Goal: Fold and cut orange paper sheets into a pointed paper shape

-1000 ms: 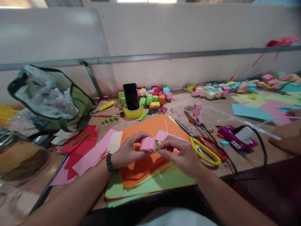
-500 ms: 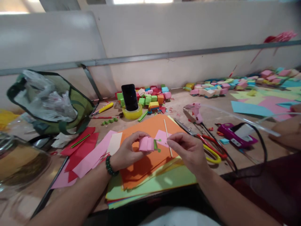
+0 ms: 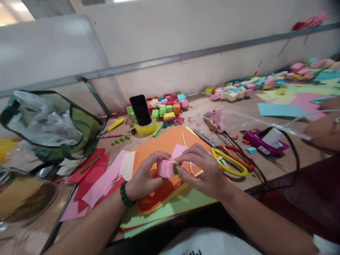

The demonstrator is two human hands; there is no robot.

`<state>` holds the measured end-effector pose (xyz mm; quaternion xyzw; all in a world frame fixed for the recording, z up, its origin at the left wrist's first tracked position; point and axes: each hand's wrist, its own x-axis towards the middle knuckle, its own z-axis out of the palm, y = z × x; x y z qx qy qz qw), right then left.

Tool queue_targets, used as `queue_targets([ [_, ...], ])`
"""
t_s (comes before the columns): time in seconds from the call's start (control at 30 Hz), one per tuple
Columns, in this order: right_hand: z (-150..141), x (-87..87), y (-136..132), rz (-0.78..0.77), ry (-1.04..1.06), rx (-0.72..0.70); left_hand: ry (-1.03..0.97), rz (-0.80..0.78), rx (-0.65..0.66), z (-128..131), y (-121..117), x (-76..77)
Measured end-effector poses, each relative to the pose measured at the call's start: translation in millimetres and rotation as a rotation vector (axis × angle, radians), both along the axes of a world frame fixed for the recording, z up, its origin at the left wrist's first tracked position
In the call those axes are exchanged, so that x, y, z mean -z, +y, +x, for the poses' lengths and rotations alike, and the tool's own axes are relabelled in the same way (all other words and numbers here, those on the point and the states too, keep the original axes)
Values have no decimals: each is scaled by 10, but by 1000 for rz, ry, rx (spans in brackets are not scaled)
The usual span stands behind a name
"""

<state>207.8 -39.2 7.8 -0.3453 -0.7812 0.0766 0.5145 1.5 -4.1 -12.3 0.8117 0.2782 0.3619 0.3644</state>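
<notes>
Between the fingers of my left hand (image 3: pixel 148 173) is a small pink paper box (image 3: pixel 165 168), held over the paper stack. A green paper piece (image 3: pixel 176 168) sticks out of the box's right side. My right hand (image 3: pixel 203 170) pinches at this green piece with thumb and forefinger, partly covering it. Under both hands lies orange paper (image 3: pixel 156 140) on top of green sheets (image 3: pixel 170 212). A pink paper square (image 3: pixel 178 150) and a thin pale stick (image 3: pixel 183 139) rest on the orange sheet, just behind my right hand.
Scissors (image 3: pixel 231 166) and a pink glue gun (image 3: pixel 218 120) lie to the right, near a purple power strip (image 3: pixel 265 143). A phone (image 3: pixel 140 109) leans on a tape roll (image 3: pixel 145 127) before colourful paper cubes (image 3: pixel 162 111). Left stands a green bag (image 3: pixel 79 124). Another person's hand (image 3: pixel 322 131) is far right.
My right hand has moved left from beside the stick to the box and now grips the green piece. My left hand still holds the box, now turned slightly. The view has tilted.
</notes>
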Motion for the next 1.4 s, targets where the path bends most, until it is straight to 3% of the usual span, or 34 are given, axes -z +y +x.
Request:
queue_targets([
  [0.13,-10,4,17,134,-97,38,20,9,-9,-3,8,12],
  [0.23,4,4,19,137,-105,48,33,20,-11,-8,16,19],
  [0.47,79,-24,7,-212,-6,-80,44,20,10,-2,19,-15],
  [0.57,74,-6,24,-266,7,-109,45,25,25,-1,15,-22],
  [1.13,53,67,70,-111,-84,4,100,11,-14,-10,11,-20],
  [1.4,85,153,97,-396,9,62,88,-3,-7,-13,8,-70],
])
